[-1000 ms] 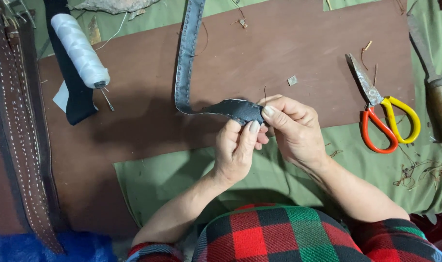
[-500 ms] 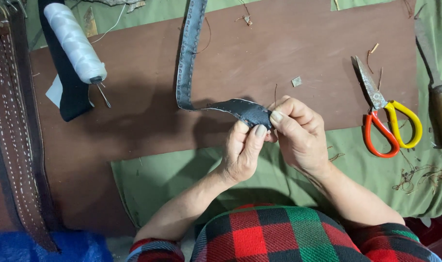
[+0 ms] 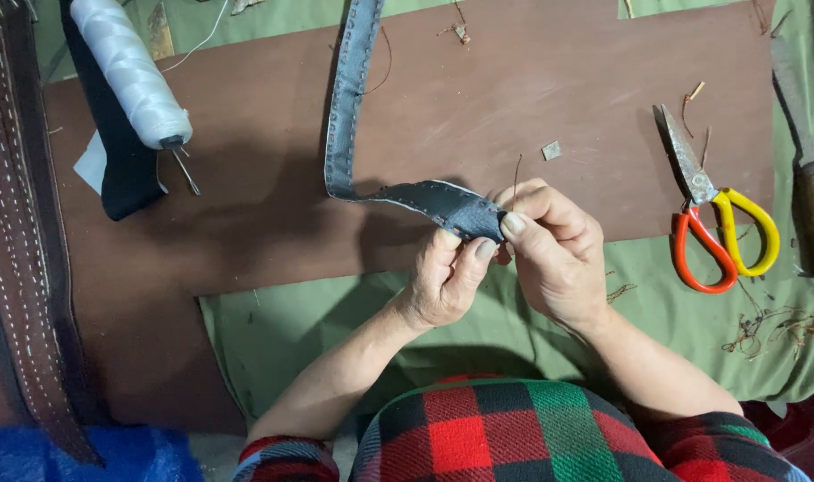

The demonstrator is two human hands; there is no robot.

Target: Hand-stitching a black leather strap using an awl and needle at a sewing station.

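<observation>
I grasp the end of the long grey-blue stitched leather strap (image 3: 443, 203) in both hands: my left hand (image 3: 444, 284) pinches it from below, my right hand (image 3: 557, 253) clamps it from above. The strap lifts off the bench (image 3: 532, 98) near its front edge; the rest trails toward the far edge. It looks light, pliable, moderately firm. Best hold: flat faces, near the stitched end.
</observation>
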